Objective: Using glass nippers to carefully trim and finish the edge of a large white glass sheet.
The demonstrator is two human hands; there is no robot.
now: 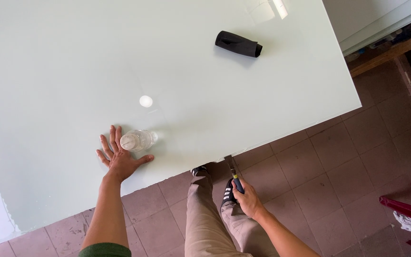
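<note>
We stand at the near edge of a large pale glass panel (72, 57), looking down at both hands. Our right hand (247, 200) is clenched around the blue-and-yellow handle of a scraper (234, 175), fingers wrapped fully about the grip. The tool's long axis runs up and slightly left from the fist, so its flat metal blade points at the panel's near edge and meets it, or sits just beneath it; we cannot tell whether the blade actually touches the glass. The edge lies directly ahead of the blade tip, running on a slant from lower left to upper right, so the scraper stands roughly square to it.

Our left hand (120, 157) lies flat on the panel, well to the left of the scraper, fingers released and spread, palm down on the glass. It grasps nothing. A small clear plastic bottle (138, 140) lies on its side just beside those fingertips, its white cap toward the hand and touching or nearly touching the index finger.

The right hand is the nearer one to the working edge; the left is set back on the surface. A black rolled sleeve-like object (239, 44) lies far across the panel, well apart from both hands. Below, our shoes (228, 192) stand on reddish floor tiles (319, 190).
</note>
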